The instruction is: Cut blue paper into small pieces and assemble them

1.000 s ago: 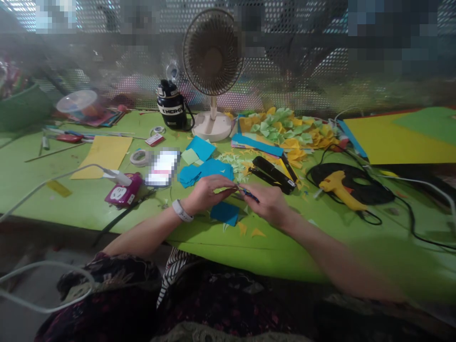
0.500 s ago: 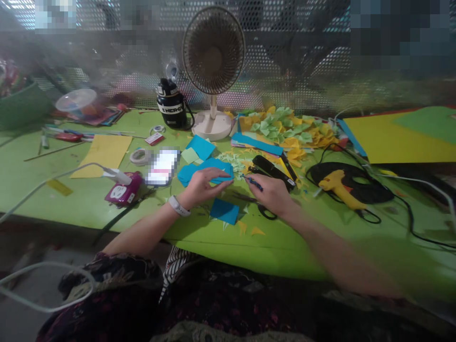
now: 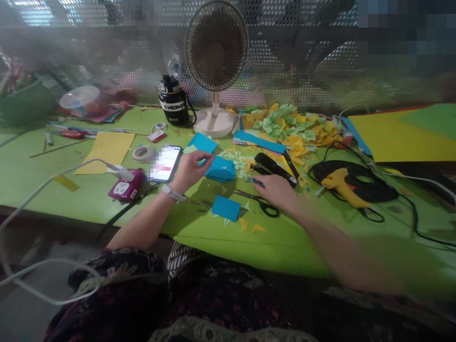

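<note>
My left hand [image 3: 192, 168], with a pale watch band at the wrist, is at the left end of a stack of blue paper pieces [image 3: 223, 170]. Its thumb and fingers come close together; what they hold, if anything, is hidden. My right hand [image 3: 276, 189] is closed around a small dark-blue object [image 3: 257, 182] whose kind I cannot make out. Just below the right hand lie black-handled scissors [image 3: 267, 207]. A separate blue paper rectangle [image 3: 225, 208] rests nearer the table edge. A black stapler [image 3: 274, 167] lies behind the right hand.
A phone [image 3: 166, 164], tape roll [image 3: 141, 153] and purple power socket [image 3: 126, 185] are at left. Behind stand a black bottle [image 3: 173, 104] and a fan [image 3: 216, 52]. Cut paper leaves [image 3: 292, 124] are heaped at the back; a yellow glue gun [image 3: 342, 187] with its cord lies right.
My left hand has moved left and back, its fingers drawing closer together and uncovering more of the blue stack. My right hand has shifted slightly, showing more of the scissors. The view has tilted slightly.
</note>
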`<state>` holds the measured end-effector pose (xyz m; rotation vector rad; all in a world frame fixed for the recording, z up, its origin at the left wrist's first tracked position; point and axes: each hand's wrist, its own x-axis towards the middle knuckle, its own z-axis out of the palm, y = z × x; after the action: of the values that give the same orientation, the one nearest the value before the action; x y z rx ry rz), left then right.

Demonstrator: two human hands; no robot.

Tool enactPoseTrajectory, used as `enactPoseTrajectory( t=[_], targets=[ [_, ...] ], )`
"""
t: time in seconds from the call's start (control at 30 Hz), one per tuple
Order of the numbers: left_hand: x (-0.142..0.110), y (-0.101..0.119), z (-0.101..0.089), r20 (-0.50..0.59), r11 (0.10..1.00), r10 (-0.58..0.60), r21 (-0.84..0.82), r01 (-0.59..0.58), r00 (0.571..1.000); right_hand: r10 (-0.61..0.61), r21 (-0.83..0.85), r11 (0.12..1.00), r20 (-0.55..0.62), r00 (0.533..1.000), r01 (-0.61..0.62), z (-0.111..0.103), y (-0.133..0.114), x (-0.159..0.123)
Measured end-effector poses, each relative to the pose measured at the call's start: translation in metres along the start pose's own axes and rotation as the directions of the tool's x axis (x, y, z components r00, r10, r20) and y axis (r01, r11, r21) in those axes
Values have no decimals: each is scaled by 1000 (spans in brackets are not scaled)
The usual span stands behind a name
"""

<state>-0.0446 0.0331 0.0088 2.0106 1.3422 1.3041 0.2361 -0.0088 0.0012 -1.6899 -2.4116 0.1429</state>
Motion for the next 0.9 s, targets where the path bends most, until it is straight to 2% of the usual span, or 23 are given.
enactPoseTrajectory(
  t=[0.1, 0.23, 0.3, 0.37, 0.4, 0.47, 0.5, 0.57, 0.63, 0.7, 0.77, 0.8, 0.9],
  targets=[
    [4, -6, -2, -37, 1000, -19, -23, 18, 999, 25, -34, 999, -13, 1000, -26, -4, -1, 0],
    [7, -4, -9, -42, 995, -69, -77, 66, 997, 47, 7, 999, -173, 984, -47, -10, -5, -1],
    [8, 1, -13, 13, 989, -96, -108, 97, 995, 22, 57, 998, -262, 965, -7, -12, -6, -2],
    [9, 9, -18, 167, 983, -88, -145, 113, 982, -1, 87, 996, -310, 951, 29, -13, -8, -4],
    [9, 13, -20, 297, 981, -52, -162, 105, 953, -8, 95, 995, -320, 947, 40, -14, -8, -4],
    [6, 21, -21, 523, 975, 42, -208, 80, 851, -16, 110, 992, -326, 945, 55, -14, -10, -6],
    [4, 23, -20, 583, 973, 87, -224, 57, 807, -20, 117, 991, -329, 944, 62, -15, -11, -6],
    [-1, 26, -15, 645, 969, 151, -245, 16, 749, -30, 126, 989, -334, 942, 76, -15, -13, -7],
    [-7, 25, -8, 702, 966, 179, -257, 10, 689, -33, 128, 988, -343, 939, 82, -16, -14, -7],
    [-12, 23, -2, 780, 975, 169, -222, 13, 602, -24, 135, 988, -347, 937, 75, -16, -14, -7],
    [-12, 23, -1, 805, 973, 173, -229, 28, 568, -3, 141, 989, -328, 945, 52, -17, -13, -6],
    [-11, 24, -4, 803, 968, 178, -248, 46, 568, 2, 140, 989, -296, 955, 41, -17, -13, -6],
    [-5, 32, -19, 807, 940, 190, -314, 133, 560, -63, 140, 987, -107, 992, 78, -16, -14, -7]
  ],
)
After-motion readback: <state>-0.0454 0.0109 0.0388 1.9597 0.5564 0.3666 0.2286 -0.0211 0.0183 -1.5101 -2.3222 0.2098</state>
